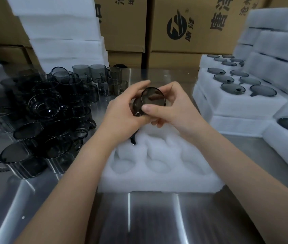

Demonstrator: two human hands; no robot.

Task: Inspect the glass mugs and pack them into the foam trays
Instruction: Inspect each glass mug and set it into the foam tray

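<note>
The left hand [122, 113] and right hand [173, 108] together grip one smoky glass mug [150, 100], fingers curled round it and its mouth tilted toward the camera. It is held above the far edge of one white foam tray [157, 184], whose near row shows three empty pockets. To the left on the steel surface [153, 217] lies a heap of mugs [48, 110], too overlapped to count. To the right, a filled tray [227, 106] holds six.

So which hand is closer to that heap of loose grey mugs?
Left. The left hand holds a mug beside the heap; the right hand grips the same mug's far side, farther away.
</note>
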